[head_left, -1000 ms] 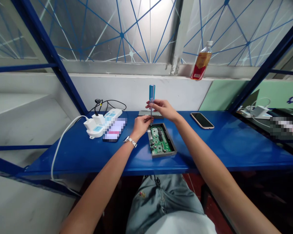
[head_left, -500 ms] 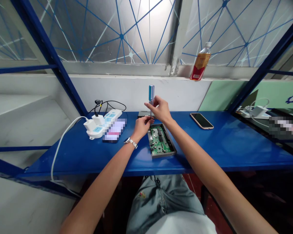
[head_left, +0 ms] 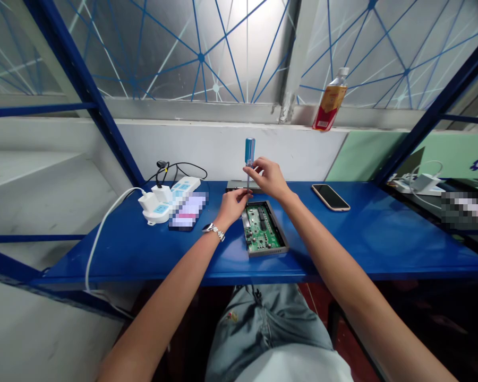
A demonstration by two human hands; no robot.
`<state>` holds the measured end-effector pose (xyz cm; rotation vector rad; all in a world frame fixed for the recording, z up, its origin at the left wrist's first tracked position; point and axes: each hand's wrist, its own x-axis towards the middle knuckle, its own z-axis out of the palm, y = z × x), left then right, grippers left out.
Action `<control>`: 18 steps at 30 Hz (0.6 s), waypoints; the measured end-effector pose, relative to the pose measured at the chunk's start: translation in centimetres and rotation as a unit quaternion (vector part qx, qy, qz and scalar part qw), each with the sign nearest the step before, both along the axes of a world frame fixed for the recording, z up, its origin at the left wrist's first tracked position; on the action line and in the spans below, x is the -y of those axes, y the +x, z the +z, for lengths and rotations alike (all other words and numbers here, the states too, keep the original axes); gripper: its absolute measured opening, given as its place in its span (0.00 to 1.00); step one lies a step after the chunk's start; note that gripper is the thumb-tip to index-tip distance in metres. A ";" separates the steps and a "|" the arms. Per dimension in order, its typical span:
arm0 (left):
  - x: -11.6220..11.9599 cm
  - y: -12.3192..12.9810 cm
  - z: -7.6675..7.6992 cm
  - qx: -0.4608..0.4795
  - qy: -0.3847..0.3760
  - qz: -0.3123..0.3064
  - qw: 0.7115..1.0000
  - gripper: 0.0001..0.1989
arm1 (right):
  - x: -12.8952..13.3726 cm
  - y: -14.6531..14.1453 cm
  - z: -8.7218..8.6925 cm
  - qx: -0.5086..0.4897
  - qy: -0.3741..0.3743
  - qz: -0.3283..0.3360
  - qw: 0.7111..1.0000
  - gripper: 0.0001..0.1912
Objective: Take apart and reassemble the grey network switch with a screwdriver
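A screwdriver (head_left: 250, 150) with a clear blue handle stands upright over the far left corner of an open metal case (head_left: 271, 252). My right hand (head_left: 272, 179) pinches the lower part of its handle between thumb and fingers. Down at the shaft's lower end, the fingertips of my left hand (head_left: 229, 209) are closed around the shaft; whether a screw is there too is hidden. Inside the case lies a green circuit board (head_left: 262, 237) with black and silver components. The screwdriver's tip is covered by my left fingers.
Behind my hands lies a flat grey metal piece (head_left: 234, 185). To the left are a phone (head_left: 188, 211) with a lit screen and a white power strip (head_left: 186, 185) with plugs and cables. Another phone (head_left: 330, 197) lies at right. A drink bottle (head_left: 330, 106) stands on the ledge.
My right hand's fingers have shifted and opened slightly around the screwdriver handle, which has turned a little. My left hand stays at the shaft. The whole view has moved slightly.
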<state>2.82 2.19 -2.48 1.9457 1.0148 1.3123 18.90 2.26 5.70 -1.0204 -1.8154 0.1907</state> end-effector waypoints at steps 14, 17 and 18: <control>0.0 -0.3 -0.1 -0.078 0.009 0.047 0.996 0.11 | 1.0 -1.1 -1.0 -0.010 0.014 -0.112 0.994 0.18; 0.1 -0.2 0.0 -0.088 0.011 0.053 0.995 0.11 | 1.2 -1.5 -1.3 -0.025 0.015 -0.128 0.991 0.19; 0.1 -0.2 0.0 -0.092 0.013 0.055 0.994 0.11 | 1.3 -1.6 -1.4 -0.035 0.016 -0.133 0.990 0.19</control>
